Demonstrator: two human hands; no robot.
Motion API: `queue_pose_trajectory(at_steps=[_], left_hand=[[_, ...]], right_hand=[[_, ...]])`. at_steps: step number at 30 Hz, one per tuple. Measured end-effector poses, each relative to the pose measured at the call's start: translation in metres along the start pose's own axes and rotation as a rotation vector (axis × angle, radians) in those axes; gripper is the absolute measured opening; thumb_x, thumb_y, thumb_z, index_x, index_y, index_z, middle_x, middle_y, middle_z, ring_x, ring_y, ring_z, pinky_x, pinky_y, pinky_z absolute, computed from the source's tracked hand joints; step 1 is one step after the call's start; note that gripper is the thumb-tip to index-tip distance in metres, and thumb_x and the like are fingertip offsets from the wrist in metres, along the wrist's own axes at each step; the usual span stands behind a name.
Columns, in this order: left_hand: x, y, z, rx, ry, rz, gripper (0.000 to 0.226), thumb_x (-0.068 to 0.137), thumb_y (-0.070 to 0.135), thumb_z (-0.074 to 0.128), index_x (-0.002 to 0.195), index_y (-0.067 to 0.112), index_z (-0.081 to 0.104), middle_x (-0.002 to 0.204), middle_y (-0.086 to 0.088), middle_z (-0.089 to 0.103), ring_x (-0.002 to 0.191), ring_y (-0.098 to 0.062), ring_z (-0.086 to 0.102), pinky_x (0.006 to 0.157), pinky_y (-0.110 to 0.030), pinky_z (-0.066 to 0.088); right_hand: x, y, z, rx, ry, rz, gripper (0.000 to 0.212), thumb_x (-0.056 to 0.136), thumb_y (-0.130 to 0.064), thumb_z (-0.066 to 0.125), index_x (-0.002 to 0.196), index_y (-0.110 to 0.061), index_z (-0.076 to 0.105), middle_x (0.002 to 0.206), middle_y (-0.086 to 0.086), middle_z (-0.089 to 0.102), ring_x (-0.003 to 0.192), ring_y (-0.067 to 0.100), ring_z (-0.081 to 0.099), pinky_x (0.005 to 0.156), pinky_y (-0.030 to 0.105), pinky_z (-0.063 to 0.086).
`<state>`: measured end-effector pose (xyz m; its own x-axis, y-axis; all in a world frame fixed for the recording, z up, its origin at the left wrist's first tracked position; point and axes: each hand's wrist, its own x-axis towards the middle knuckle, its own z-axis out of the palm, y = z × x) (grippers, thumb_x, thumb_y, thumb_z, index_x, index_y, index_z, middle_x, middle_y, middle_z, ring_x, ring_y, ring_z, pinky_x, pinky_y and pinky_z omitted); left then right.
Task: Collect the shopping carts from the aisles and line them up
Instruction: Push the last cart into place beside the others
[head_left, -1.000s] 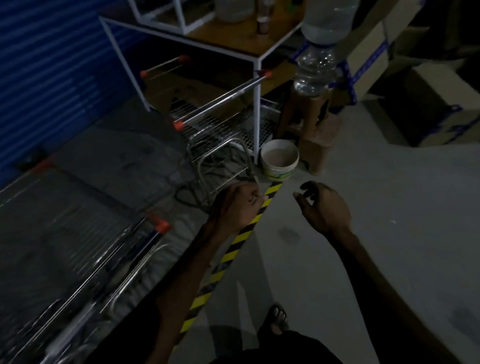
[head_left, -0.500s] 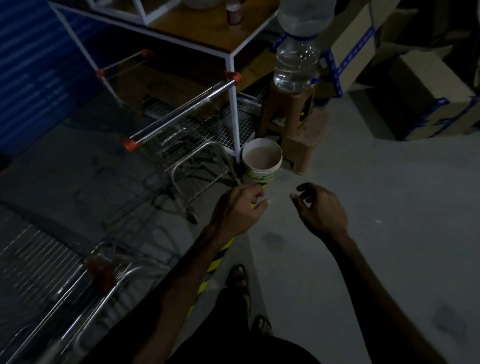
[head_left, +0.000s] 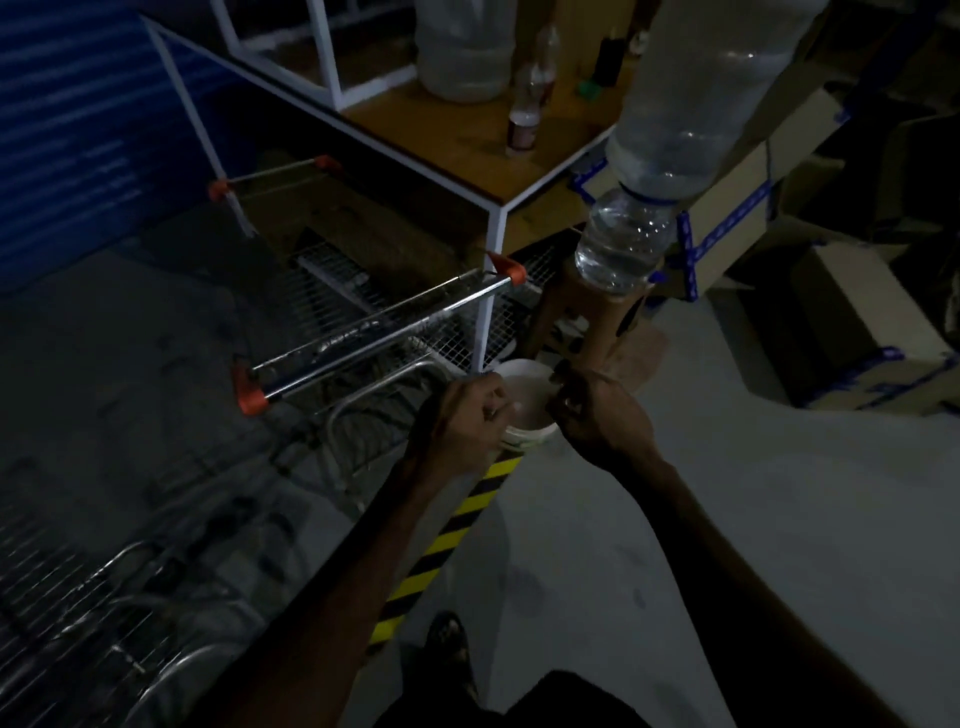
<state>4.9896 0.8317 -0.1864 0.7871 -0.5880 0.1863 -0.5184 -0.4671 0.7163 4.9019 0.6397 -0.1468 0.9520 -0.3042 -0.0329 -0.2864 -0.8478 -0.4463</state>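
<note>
A wire shopping cart stands left of centre, its chrome handle (head_left: 374, 338) capped with orange ends. A second cart's handle (head_left: 270, 174) shows farther back, under the table's edge. Another cart's basket (head_left: 104, 597) fills the lower left, blurred. My left hand (head_left: 462, 421) hovers with curled fingers just right of the near cart's frame and holds nothing. My right hand (head_left: 597, 415) hangs beside it, fingers loosely curled and empty. Both hands overlap a white bucket (head_left: 527, 434) on the floor; no grip on it shows.
A white-framed table (head_left: 452, 140) with bottles stands behind the carts. An upturned water bottle (head_left: 623, 239) sits on a brown stool (head_left: 566, 301). Cardboard boxes (head_left: 857, 338) are stacked at right. Yellow-black tape (head_left: 447, 535) runs along the floor. A blue shutter (head_left: 67, 130) closes the left.
The view has shifted toward the table and bucket. Both hands have moved up and closer together, now overlapping the bucket. The carts have slid lower and to the left in view.
</note>
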Motion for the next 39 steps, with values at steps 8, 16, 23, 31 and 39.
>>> queue_pose_trajectory(at_steps=[8, 16, 23, 31, 39], left_hand=[[0.052, -0.054, -0.039, 0.12, 0.202, -0.139, 0.019, 0.09, 0.037, 0.068, 0.09, 0.019, 0.072, 0.083, 0.002, 0.069, 0.077, -0.021, 0.065, 0.068, -0.041, 0.056], [0.072, -0.095, -0.07, 0.448, 0.427, -0.296, 0.025, 0.088, 0.046, 0.07, 0.092, 0.022, 0.073, 0.094, -0.001, 0.07, 0.092, -0.032, 0.065, 0.083, -0.04, 0.05], [0.06, -0.114, -0.077, 0.476, 0.315, -0.586, 0.075, 0.087, 0.094, 0.037, 0.116, 0.036, 0.075, 0.117, 0.005, 0.077, 0.108, -0.021, 0.072, 0.09, -0.042, 0.059], [0.047, -0.084, -0.099, 0.67, 0.071, -0.854, 0.092, 0.073, 0.107, 0.025, 0.123, 0.046, 0.073, 0.125, 0.004, 0.075, 0.121, -0.024, 0.068, 0.102, -0.037, 0.053], [0.031, -0.074, -0.081, 0.78, 0.141, -0.96, 0.113, 0.06, 0.114, 0.016, 0.085, 0.022, 0.075, 0.1, -0.009, 0.077, 0.109, -0.03, 0.071, 0.099, -0.039, 0.055]], right_hand=[[0.122, -0.034, 0.01, -0.034, -0.108, -0.256, 0.056, 0.095, -0.063, 0.046, 0.124, -0.021, 0.069, 0.116, 0.005, 0.071, 0.102, 0.029, 0.069, 0.083, 0.045, 0.058], [0.231, -0.057, 0.021, -0.258, -0.118, -0.504, 0.069, 0.09, -0.065, 0.049, 0.14, -0.02, 0.06, 0.14, 0.012, 0.06, 0.13, 0.04, 0.052, 0.104, 0.056, 0.049], [0.279, -0.053, 0.039, -0.259, -0.484, -0.569, 0.069, 0.096, -0.071, 0.056, 0.146, -0.024, 0.056, 0.138, 0.013, 0.066, 0.124, 0.034, 0.064, 0.095, 0.039, 0.051], [0.279, -0.052, 0.048, -0.234, -0.51, -0.651, 0.119, 0.054, -0.114, 0.008, 0.106, -0.03, 0.073, 0.103, 0.008, 0.078, 0.1, 0.031, 0.074, 0.087, 0.039, 0.058], [0.276, -0.041, 0.043, -0.305, -0.552, -0.673, 0.089, 0.058, -0.113, 0.022, 0.064, -0.028, 0.048, 0.081, 0.003, 0.07, 0.086, 0.025, 0.072, 0.088, 0.044, 0.06]])
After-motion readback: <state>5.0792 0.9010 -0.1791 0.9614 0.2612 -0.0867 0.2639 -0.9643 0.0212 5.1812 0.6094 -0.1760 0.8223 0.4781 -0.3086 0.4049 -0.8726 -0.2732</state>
